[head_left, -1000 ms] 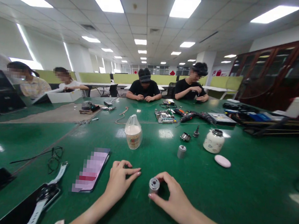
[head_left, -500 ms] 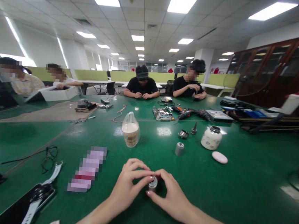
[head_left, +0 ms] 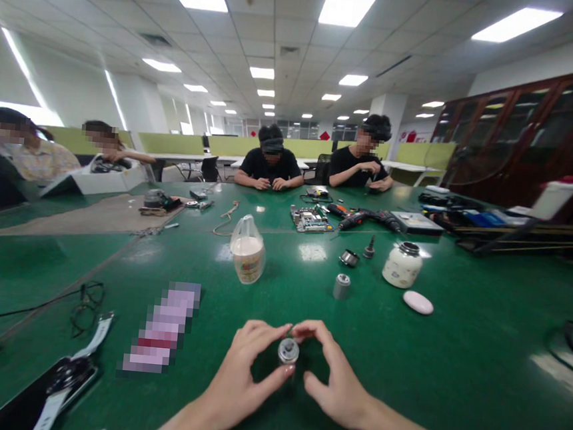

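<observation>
A small silver electric motor (head_left: pixel 288 351) stands upright on the green table, its round top with a raised centre facing me. My left hand (head_left: pixel 245 369) curves around it, thumb at the near side and index finger at the far side. My right hand (head_left: pixel 337 380) is just to the right, thumb and fingers apart, its thumb clear of the metal. Beyond stand a similar silver motor (head_left: pixel 342 287), a metal ring-shaped housing (head_left: pixel 349 258) and a small dark part with an upright shaft (head_left: pixel 369 249).
A bagged cup (head_left: pixel 248 258) stands ahead; a white jar (head_left: pixel 402 265) and pale pink oval (head_left: pixel 418 303) are to the right. A watch (head_left: pixel 66 376) and glasses (head_left: pixel 86 308) lie left. Circuit board (head_left: pixel 311 219) and power drills (head_left: pixel 349 217) lie farther off. Several people sit around.
My right thumb has drawn back from the motor and that hand has opened. My left thumb has slid from its top to the near side, uncovering the top.
</observation>
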A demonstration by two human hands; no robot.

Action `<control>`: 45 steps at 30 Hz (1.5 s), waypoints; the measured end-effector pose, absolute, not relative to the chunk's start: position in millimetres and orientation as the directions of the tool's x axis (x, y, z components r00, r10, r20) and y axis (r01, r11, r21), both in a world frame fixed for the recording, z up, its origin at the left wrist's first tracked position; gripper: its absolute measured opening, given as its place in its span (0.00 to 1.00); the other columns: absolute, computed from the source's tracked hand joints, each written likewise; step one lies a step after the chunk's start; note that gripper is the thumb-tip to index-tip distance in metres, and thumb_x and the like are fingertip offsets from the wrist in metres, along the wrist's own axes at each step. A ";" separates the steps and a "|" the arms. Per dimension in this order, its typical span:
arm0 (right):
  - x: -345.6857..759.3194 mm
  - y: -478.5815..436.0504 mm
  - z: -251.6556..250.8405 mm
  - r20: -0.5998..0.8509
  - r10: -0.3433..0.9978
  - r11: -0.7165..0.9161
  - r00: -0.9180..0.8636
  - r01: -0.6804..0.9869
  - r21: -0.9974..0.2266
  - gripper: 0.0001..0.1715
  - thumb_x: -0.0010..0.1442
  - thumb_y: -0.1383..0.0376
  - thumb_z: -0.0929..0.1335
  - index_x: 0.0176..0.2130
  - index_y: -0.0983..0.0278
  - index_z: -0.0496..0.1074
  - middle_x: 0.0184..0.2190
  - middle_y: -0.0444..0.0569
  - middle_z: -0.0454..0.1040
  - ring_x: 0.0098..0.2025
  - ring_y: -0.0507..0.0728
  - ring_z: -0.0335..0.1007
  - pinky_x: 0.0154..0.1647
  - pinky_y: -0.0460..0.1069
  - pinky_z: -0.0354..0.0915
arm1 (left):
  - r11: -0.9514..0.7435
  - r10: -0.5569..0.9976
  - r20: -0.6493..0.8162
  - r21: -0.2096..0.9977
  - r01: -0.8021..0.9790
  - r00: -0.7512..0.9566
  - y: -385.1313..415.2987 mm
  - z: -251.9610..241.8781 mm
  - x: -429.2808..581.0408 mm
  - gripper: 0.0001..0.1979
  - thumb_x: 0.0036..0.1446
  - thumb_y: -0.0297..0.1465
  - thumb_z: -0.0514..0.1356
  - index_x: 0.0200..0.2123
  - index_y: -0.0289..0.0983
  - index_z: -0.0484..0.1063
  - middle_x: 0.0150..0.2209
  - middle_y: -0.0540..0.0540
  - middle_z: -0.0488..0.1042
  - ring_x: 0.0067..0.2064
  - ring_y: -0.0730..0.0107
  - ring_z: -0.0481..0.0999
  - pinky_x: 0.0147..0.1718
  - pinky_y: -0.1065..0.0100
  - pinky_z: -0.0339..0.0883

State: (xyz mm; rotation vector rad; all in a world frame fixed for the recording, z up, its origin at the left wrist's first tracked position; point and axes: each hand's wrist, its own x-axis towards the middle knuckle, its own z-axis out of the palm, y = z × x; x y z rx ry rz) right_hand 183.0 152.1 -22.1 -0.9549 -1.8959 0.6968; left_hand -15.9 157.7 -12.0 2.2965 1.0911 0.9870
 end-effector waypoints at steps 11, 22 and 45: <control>180.5 165.9 5.5 0.424 0.847 0.531 -0.321 0.475 -0.701 0.07 0.60 0.59 0.69 0.36 0.54 0.78 0.42 0.47 0.71 0.49 0.59 0.66 0.53 0.57 0.59 | -0.439 0.892 0.262 0.695 0.569 0.369 158.9 -15.6 -15.0 0.16 0.51 0.42 0.65 0.44 0.47 0.77 0.44 0.44 0.74 0.49 0.56 0.70 0.49 0.53 0.63; 226.5 209.2 -31.4 0.406 0.895 0.386 -0.184 0.775 -0.500 0.06 0.56 0.55 0.71 0.36 0.46 0.79 0.48 0.48 0.70 0.54 0.66 0.58 0.52 0.66 0.55 | -0.426 0.898 0.249 0.704 0.569 0.364 156.5 -12.7 -12.9 0.15 0.53 0.42 0.64 0.44 0.45 0.76 0.43 0.45 0.76 0.48 0.57 0.70 0.49 0.55 0.63; 181.5 165.3 7.1 0.445 0.811 0.584 -0.379 0.489 -0.648 0.05 0.59 0.61 0.71 0.38 0.53 0.78 0.40 0.44 0.76 0.46 0.56 0.68 0.49 0.55 0.57 | -0.509 0.856 0.339 0.682 0.525 0.390 155.9 -17.4 -12.9 0.16 0.55 0.40 0.63 0.46 0.43 0.74 0.40 0.45 0.76 0.45 0.60 0.71 0.46 0.58 0.67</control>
